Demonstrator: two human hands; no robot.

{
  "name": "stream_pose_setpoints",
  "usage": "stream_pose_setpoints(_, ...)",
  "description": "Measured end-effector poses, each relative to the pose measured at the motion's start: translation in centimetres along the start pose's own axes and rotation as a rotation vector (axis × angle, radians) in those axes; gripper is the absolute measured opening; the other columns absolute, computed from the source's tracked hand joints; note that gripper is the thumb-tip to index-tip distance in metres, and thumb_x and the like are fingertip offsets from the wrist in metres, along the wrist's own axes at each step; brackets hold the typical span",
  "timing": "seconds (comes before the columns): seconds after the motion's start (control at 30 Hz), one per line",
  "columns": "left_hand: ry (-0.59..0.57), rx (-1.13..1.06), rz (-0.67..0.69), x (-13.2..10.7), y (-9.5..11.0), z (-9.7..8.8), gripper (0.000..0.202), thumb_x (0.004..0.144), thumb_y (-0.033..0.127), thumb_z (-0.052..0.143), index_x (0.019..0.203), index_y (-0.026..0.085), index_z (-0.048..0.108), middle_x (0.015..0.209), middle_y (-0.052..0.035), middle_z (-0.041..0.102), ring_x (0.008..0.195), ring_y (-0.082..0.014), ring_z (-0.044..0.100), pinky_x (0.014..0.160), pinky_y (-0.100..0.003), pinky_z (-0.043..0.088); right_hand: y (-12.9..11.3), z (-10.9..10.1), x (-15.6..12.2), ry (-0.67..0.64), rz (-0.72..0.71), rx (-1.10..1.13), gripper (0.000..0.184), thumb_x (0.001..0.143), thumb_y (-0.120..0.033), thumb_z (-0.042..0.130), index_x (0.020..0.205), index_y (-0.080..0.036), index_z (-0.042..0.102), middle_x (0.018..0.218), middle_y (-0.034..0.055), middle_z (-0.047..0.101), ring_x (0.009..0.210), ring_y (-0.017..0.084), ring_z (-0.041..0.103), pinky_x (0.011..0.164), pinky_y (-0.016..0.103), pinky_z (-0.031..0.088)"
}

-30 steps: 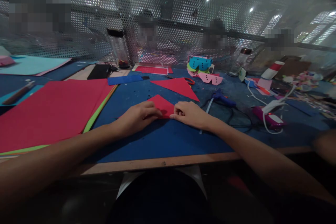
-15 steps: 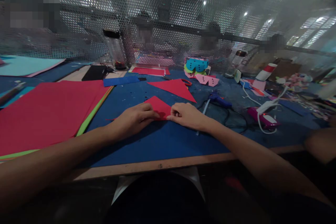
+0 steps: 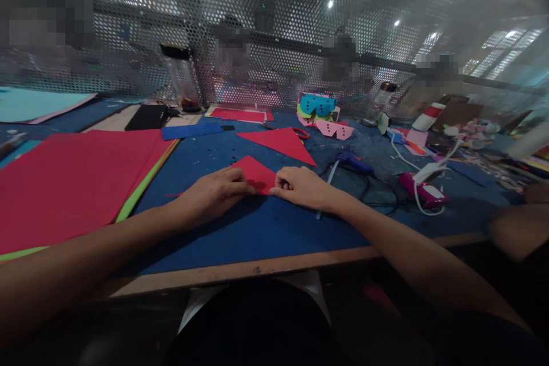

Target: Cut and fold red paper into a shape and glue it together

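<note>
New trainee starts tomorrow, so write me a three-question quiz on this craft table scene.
1. True or false: both the left hand and right hand touch the small red paper.
2. What lies just right of the right hand? A) blue glue gun B) hammer C) laptop
3. What colour is the mat under the paper?
Key: 1 true; 2 A; 3 blue.

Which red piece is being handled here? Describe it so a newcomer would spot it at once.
On the blue mat, right of the big red sheets, the left hand and right hand meet. Between their fingertips lies a small red paper triangle, its tip pointing away. Unlike the larger red triangle behind it, hands touch it.
</note>
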State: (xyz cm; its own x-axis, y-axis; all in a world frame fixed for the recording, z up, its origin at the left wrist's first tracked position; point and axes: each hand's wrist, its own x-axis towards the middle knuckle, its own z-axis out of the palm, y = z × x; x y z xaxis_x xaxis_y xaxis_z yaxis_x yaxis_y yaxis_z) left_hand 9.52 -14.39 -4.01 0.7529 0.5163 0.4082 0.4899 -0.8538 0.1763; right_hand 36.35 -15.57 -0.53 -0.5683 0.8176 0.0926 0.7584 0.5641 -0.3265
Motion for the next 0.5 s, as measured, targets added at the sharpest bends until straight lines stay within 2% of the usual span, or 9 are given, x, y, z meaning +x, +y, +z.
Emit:
stream_pose_setpoints(0.23,-0.007,-0.032,-0.038,0.18,0.31,-0.27,0.033,0.106,0.029,0.046,0.114,0.027,0.078,0.098,-0.0059,0.066,0.09,-0.0182,0.064,0.079,-0.027,0.05,0.35,-0.21,-0.24,-0.009,0.009,0.016,0.021,0.098,-0.035,0.064,0.084,-0.019,0.064,0.09,0.0024,0.071,0.078,0.015,0.059,0.07,0.028,0.034)
stream_pose_setpoints(0.5,0.013,-0.06,-0.029,0.02,-0.01,0.1,0.032,0.106,0.03,0.049,0.12,0.03,0.077,0.097,-0.0055,0.065,0.088,-0.0184,0.065,0.08,-0.028,0.049,0.99,-0.8,-0.35,-0.044,-0.012,0.029,0.023,0.098,-0.036,0.064,0.085,-0.018,0.066,0.092,0.0041,0.071,0.08,0.015,0.06,0.069,0.028,0.035)
